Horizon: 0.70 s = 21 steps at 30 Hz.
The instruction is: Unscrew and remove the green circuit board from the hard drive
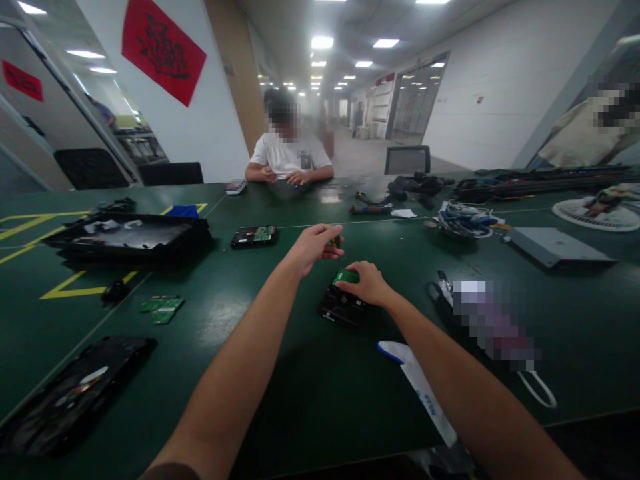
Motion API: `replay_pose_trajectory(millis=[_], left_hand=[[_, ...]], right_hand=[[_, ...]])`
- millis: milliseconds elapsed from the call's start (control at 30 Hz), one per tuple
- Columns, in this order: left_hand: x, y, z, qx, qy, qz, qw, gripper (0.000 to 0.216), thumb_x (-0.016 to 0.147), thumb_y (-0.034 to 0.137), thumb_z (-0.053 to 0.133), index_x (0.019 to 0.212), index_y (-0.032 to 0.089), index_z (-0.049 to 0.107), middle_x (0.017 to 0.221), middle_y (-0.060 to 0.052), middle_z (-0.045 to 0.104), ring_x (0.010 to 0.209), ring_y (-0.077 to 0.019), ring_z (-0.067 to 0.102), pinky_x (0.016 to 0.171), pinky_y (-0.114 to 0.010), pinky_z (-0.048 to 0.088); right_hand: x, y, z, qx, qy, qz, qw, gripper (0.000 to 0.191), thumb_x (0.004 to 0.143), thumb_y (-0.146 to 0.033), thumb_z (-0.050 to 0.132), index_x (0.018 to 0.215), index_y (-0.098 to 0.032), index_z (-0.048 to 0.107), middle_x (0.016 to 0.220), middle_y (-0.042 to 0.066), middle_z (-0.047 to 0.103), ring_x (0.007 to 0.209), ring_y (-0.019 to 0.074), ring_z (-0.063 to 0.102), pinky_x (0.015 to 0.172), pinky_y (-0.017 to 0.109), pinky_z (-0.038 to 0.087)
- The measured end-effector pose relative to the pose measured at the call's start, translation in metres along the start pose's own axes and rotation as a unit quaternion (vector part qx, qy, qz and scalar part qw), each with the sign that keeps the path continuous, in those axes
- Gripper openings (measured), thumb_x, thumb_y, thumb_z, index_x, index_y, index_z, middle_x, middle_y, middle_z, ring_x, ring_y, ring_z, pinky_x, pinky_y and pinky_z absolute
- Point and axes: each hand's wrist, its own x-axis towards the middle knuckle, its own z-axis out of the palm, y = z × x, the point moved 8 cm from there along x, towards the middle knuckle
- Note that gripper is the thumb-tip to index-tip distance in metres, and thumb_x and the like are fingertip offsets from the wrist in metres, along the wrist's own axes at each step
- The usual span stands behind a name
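In front of me a black hard drive lies on the green table, with a green circuit board at its far end. My right hand is closed on the drive's far right side, thumb over the board. Above that end, my left hand is closed round a small screwdriver with a dark and yellowish handle. Its thin shaft points down toward the board; whether the tip touches a screw is too small to tell.
Another hard drive lies beyond my left arm. Loose green boards, a black tray and a black casing are at left. At right are a grey metal box and bundled cables. A person sits opposite.
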Motion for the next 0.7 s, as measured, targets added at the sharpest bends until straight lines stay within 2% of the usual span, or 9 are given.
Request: replay_pose_trajectory(millis=[167, 400, 533, 700], left_hand=[[0.0001, 0.0007, -0.0034, 0.018, 0.01, 0.002, 1.0, 0.022, 0.092, 0.036, 0.066, 0.096, 0.015, 0.07, 0.09, -0.008, 0.07, 0.061, -0.0115, 0.069, 0.054, -0.021, 0.052], [0.0009, -0.0025, -0.0016, -0.025, 0.001, -0.017, 1.0, 0.019, 0.09, 0.031, 0.062, 0.101, 0.016, 0.063, 0.101, -0.011, 0.074, 0.063, -0.0174, 0.072, 0.057, -0.028, 0.058], [0.0021, -0.003, -0.0044, -0.026, 0.01, -0.021, 0.999, 0.018, 0.088, 0.03, 0.061, 0.096, 0.015, 0.065, 0.096, -0.011, 0.073, 0.068, -0.0189, 0.074, 0.056, -0.026, 0.058], [0.0002, 0.0, -0.007, -0.011, 0.017, -0.014, 1.0, 0.021, 0.088, 0.032, 0.061, 0.096, 0.015, 0.069, 0.089, -0.009, 0.069, 0.064, -0.0174, 0.073, 0.052, -0.023, 0.054]], right_hand=[[-0.0004, -0.0017, -0.0004, 0.003, 0.0, -0.002, 1.0, 0.06, 0.079, -0.071, 0.066, 0.119, -0.026, 0.069, 0.119, 0.01, 0.065, 0.112, 0.0293, 0.058, 0.094, 0.041, 0.044], [-0.0002, -0.0012, -0.0002, -0.001, 0.0, 0.0, 1.0, 0.06, 0.079, -0.071, 0.066, 0.119, -0.026, 0.068, 0.119, 0.009, 0.065, 0.112, 0.0293, 0.058, 0.093, 0.04, 0.045], [0.0002, -0.0004, 0.0009, 0.002, -0.002, -0.002, 1.0, 0.06, 0.079, -0.071, 0.066, 0.119, -0.027, 0.068, 0.119, 0.009, 0.065, 0.111, 0.0286, 0.058, 0.092, 0.04, 0.045], [0.0, 0.0002, 0.0012, 0.006, -0.004, -0.004, 1.0, 0.06, 0.079, -0.071, 0.066, 0.119, -0.027, 0.068, 0.121, 0.01, 0.065, 0.113, 0.0289, 0.057, 0.094, 0.04, 0.044]])
